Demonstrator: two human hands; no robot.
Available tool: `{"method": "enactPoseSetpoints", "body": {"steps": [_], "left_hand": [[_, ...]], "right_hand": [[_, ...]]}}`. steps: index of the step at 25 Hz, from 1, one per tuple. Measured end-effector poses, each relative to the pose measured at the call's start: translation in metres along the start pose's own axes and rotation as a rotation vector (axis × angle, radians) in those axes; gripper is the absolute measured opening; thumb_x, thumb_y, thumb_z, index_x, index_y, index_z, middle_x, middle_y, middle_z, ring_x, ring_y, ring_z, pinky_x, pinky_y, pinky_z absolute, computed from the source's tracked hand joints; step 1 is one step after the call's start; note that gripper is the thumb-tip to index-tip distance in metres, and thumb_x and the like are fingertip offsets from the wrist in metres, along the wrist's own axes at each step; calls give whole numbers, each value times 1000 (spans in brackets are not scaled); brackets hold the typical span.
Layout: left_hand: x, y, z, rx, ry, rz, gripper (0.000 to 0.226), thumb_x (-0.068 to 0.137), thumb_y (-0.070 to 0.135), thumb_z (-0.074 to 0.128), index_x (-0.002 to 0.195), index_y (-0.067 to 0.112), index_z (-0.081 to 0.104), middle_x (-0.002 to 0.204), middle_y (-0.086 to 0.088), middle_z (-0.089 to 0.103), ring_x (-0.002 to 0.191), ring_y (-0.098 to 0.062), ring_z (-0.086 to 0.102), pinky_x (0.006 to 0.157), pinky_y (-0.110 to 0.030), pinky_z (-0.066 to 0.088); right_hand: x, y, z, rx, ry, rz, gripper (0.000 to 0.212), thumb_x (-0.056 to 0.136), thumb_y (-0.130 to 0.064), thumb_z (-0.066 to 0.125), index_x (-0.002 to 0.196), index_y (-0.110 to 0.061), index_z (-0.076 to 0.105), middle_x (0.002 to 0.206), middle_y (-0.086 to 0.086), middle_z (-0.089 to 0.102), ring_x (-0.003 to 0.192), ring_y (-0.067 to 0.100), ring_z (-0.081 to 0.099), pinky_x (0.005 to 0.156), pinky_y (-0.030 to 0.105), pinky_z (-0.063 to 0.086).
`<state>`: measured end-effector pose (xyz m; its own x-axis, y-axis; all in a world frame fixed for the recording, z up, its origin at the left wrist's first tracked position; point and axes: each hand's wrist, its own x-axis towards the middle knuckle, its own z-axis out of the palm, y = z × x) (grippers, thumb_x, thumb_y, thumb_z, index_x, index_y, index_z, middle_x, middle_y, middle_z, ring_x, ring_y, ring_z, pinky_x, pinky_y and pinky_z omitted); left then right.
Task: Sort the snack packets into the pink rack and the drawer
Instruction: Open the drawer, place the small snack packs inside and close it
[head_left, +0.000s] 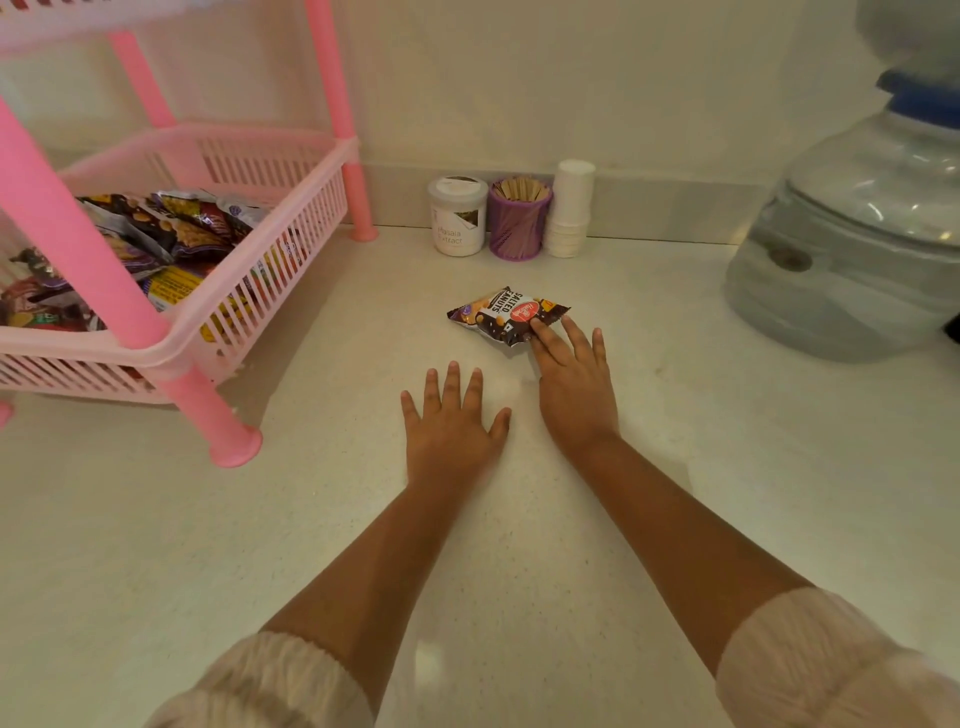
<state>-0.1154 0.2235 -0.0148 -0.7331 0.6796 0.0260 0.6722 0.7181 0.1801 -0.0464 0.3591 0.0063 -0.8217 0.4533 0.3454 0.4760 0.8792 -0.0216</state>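
Observation:
A dark salted peanuts packet (503, 314) lies flat on the white counter (311, 519), alone in the middle. My right hand (574, 387) reaches to it with fingers spread; the index fingertip rests on the packet's right end, without a grip. My left hand (451, 422) lies flat and open on the counter just left of it, touching nothing else. The pink rack (218, 306) stands at the left; its lower basket holds several snack packets (171, 234). No drawer is in view.
Against the back wall stand a white masala extract jar (458, 215), a purple holder of wooden sticks (520, 218) and a stack of white paper cups (570, 208). A large water bottle dispenser (852, 234) fills the right side.

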Motion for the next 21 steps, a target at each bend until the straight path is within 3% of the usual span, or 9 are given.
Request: {"method": "enactPoseSetpoints", "body": {"steps": [4, 6, 9, 12, 16, 21], "left_hand": [[-1, 2, -4, 13, -62, -12, 66, 92, 60, 12, 148, 27, -1, 158, -1, -6, 145, -23, -11, 115, -49, -6], [-8, 4, -5, 0, -51, -17, 64, 93, 56, 14, 148, 27, 1, 159, -1, -4, 145, -22, -8, 116, -48, -4], [-31, 9, -3, 2, -36, -24, 61, 94, 53, 15, 148, 27, 1, 159, 0, -2, 146, -21, -7, 116, -47, -2], [-61, 17, -2, 4, -38, -26, 60, 95, 52, 14, 148, 28, 0, 159, 1, -4, 146, -21, -7, 116, -46, -3], [-99, 30, -3, -27, -53, -36, 59, 95, 50, 15, 148, 28, 0, 159, 1, -5, 145, -20, -8, 116, -45, -4], [-139, 53, -4, 19, -52, -29, 58, 96, 47, 11, 148, 25, 0, 159, -1, -3, 146, -21, -6, 117, -47, 0]], "right_hand": [[-29, 3, -9, 60, 41, 45, 54, 88, 3, 41, 141, -8, 34, 152, 4, 30, 141, 29, 23, 116, 45, 5], [-50, 6, -17, 86, 47, 73, 57, 86, 2, 43, 141, -7, 34, 153, 3, 29, 138, 29, 30, 115, 44, 17], [-82, 10, -33, 133, 89, 101, 62, 79, -3, 52, 139, -6, 37, 151, 2, 34, 120, 26, 49, 98, 40, 39], [-117, 18, -51, 199, 114, 105, 65, 74, -8, 61, 136, -4, 41, 147, 6, 39, 107, 25, 58, 88, 38, 45], [-173, 44, -76, 244, 93, 57, 67, 76, -13, 64, 137, -2, 39, 148, 9, 36, 115, 22, 51, 99, 41, 44], [-233, 97, -128, 223, 110, 17, 67, 86, -22, 60, 143, -7, 29, 151, 1, 27, 133, 12, 29, 114, 44, 22]]}}
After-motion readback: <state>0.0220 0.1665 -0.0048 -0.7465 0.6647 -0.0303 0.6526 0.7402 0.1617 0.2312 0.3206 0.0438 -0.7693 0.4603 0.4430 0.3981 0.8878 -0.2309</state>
